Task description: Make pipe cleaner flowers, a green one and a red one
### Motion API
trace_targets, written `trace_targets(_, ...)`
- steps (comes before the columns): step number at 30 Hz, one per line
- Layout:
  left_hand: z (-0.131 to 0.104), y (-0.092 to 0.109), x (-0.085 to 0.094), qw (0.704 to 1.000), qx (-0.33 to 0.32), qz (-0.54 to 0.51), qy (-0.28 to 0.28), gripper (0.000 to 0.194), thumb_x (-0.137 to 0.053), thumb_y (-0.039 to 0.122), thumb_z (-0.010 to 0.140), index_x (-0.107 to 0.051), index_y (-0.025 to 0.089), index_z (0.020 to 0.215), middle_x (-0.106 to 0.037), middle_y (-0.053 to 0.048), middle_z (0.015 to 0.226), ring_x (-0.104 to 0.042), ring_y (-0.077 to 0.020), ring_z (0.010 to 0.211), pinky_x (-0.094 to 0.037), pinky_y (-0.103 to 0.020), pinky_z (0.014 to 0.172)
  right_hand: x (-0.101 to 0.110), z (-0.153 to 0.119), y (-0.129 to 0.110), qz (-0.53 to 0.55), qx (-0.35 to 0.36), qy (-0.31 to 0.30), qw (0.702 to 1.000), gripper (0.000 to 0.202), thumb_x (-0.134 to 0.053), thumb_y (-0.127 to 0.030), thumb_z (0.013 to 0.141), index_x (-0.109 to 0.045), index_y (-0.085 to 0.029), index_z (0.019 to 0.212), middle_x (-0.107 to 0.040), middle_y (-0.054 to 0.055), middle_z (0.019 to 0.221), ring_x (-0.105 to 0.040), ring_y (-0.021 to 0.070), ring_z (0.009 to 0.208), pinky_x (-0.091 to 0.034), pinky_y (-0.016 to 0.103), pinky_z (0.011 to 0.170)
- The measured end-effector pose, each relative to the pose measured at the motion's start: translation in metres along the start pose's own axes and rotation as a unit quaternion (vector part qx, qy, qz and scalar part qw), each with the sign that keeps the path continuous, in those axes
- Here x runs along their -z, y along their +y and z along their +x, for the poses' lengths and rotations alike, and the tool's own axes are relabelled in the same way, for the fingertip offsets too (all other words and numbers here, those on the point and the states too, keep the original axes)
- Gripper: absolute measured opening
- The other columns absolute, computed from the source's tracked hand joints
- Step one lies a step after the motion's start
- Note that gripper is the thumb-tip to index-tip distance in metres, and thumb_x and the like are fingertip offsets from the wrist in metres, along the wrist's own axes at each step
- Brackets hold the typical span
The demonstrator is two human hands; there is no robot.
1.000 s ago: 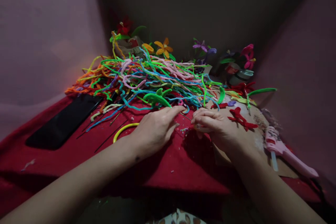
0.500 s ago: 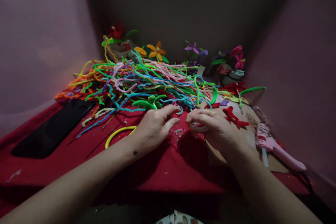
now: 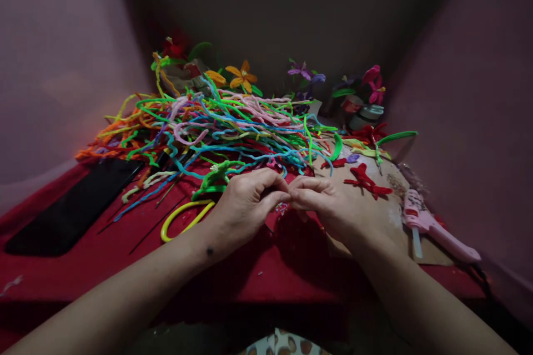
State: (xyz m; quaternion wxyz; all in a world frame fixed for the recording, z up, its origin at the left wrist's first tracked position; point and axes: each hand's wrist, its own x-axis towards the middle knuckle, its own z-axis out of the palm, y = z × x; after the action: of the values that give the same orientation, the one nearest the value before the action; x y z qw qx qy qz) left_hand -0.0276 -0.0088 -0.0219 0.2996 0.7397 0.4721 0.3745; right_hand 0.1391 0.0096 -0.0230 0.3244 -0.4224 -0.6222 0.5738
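My left hand [image 3: 252, 199] is closed, thumb and forefinger pinched together. Beside its knuckles is a green pipe-cleaner flower [image 3: 214, 177] with pale tips at its centre. The flower seems held from the palm side, but the grip itself is hidden. My right hand [image 3: 322, 199] is closed too, its fingertips meeting the left ones above the red cloth. Half a second ago it held a small pale ring-shaped roll, which the fingers now cover. Tiny coloured bits [image 3: 282, 208] lie just under the fingertips.
A pile of coloured pipe cleaners [image 3: 241, 116] spreads behind my hands. Left are a black phone-like slab [image 3: 70, 211] and yellow-handled loops [image 3: 166, 227]. Right are red pipe-cleaner petals [image 3: 366, 182] on cardboard [image 3: 375, 222] and a pink glue gun [image 3: 437, 233]. Finished flowers [image 3: 242, 76] stand behind.
My hands have come together, and the left thumb and forefinger have closed. The green flower has shifted left and turned. The pale roll has gone out of sight behind my right fingers.
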Motion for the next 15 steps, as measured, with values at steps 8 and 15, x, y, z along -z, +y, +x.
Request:
trace_targets(8,0.0,0.008,0.002,0.999,0.039,0.007,-0.008,0.016,-0.047,0.024,0.08,-0.053,0.016,0.068,-0.051,0.003,0.063,-0.046,-0.0095,0.059,-0.036,-0.022,0.056,-0.005,-0.002,-0.001,-0.118,0.108,0.033,0.987,0.016,-0.051,-0.027,0.078,-0.06,-0.02,0.067,-0.057,0.0,0.065,-0.052,0.0133,0.062,-0.041,0.024,0.057)
trace_targets(15,-0.002,0.017,0.007,0.885,0.322,-0.312,-0.125,0.016,-0.052,0.023,0.07,-0.045,0.016,0.057,-0.039,0.007,0.042,-0.026,-0.0034,0.035,-0.018,-0.017,0.036,-0.009,-0.009,0.016,-0.34,0.432,0.131,0.825,0.051,-0.059,-0.014,0.074,-0.039,-0.022,0.121,-0.059,0.008,0.1,-0.056,0.0199,0.089,-0.046,0.036,0.08)
